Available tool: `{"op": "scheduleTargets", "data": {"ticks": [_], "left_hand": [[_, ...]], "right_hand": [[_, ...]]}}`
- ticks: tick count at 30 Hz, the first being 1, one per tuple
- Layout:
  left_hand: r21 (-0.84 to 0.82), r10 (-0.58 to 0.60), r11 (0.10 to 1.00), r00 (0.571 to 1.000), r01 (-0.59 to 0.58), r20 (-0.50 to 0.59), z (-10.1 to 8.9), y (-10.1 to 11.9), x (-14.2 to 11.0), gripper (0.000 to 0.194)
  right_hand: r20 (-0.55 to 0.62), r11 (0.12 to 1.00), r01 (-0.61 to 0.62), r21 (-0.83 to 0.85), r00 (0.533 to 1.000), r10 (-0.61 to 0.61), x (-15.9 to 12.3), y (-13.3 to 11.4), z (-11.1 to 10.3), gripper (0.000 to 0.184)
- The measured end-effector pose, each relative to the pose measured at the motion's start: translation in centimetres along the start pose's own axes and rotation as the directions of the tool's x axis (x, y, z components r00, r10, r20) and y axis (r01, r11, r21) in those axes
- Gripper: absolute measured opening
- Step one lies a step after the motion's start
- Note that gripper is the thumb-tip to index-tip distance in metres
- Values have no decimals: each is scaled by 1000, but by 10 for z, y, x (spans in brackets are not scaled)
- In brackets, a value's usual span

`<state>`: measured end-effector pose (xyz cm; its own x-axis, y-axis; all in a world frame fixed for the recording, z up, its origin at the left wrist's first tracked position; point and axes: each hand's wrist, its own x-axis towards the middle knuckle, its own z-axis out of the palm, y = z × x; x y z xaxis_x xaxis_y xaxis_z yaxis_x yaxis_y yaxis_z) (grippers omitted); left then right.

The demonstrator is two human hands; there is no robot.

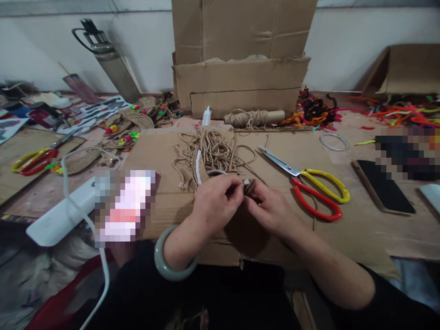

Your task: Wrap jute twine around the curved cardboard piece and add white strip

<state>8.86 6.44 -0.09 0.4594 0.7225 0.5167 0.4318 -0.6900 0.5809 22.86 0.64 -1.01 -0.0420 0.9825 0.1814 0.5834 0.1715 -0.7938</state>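
My left hand (215, 204) and my right hand (270, 208) meet over a flat sheet of cardboard (161, 160), both pinched on a small ring wrapped in jute cord (249, 185). The left fingers also press a thin metal hoop (216, 173) and the cord end. A pale bangle (168, 263) sits on my left wrist. Just behind the hands lies a loose pile of cut jute cord (211, 151) with a white strip in it. Scissors with yellow and red handles (309, 185) lie right of my right hand.
A glue bottle (206, 115), a jute spool (249, 118) and an open cardboard box (240, 87) stand behind. Coloured pipe cleaners (395, 112) spread at the back right, a dark phone (385, 185) right. Second scissors (32, 160), a white power strip (62, 215) and a metal flask (113, 66) are left.
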Motion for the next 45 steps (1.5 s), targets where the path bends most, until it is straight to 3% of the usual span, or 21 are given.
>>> {"op": "scheduleTargets", "data": {"ticks": [12, 15, 18, 20, 22, 25, 27, 29, 32, 37, 41, 45], "left_hand": [[-132, -88, 987, 995, 92, 38, -3, -1, 2, 10], [-201, -81, 976, 996, 84, 26, -6, 0, 0, 10], [-291, -65, 955, 997, 48, -47, -8, 1, -3, 11], [-358, -105, 932, 990, 65, -94, -8, 0, -5, 15], [-437, -216, 882, 975, 175, -46, -7, -2, -3, 21], [-582, -388, 681, 893, 445, 229, -3, -6, 2, 28], [-662, -395, 534, 847, 526, 355, -1, -7, 5, 28], [-713, -386, 478, 852, 513, 354, 1, -9, 6, 26], [-714, -410, 500, 860, 491, 304, 3, -11, 4, 23], [-638, -427, 574, 852, 514, 302, 0, -12, 3, 16], [-608, -399, 639, 879, 470, 261, -3, -7, 6, 9], [-582, -403, 662, 879, 473, 256, -4, -6, 7, 8]], "right_hand": [[-5, 994, -35, 102, 999, 36, -1, 1, 1, 10], [-35, 978, -42, 205, 998, 50, 2, 1, 2, 10], [-105, 914, -114, 389, 980, 167, 5, 3, -1, 10], [-189, 845, -141, 516, 943, 273, 7, 4, -4, 16], [-296, 782, -105, 615, 888, 352, 8, 5, -7, 22], [-381, 723, -32, 690, 833, 401, 9, 3, -9, 26], [-337, 708, -43, 705, 858, 388, 8, 2, -8, 25], [-239, 724, -91, 684, 909, 341, 7, 2, -7, 24], [-148, 749, -143, 647, 940, 307, 7, 4, -8, 26], [-200, 802, -197, 564, 910, 364, 7, 9, -15, 23], [-175, 842, -238, 484, 917, 360, 7, 9, -18, 21], [-137, 846, -273, 458, 919, 370, 6, 8, -19, 19]]}}
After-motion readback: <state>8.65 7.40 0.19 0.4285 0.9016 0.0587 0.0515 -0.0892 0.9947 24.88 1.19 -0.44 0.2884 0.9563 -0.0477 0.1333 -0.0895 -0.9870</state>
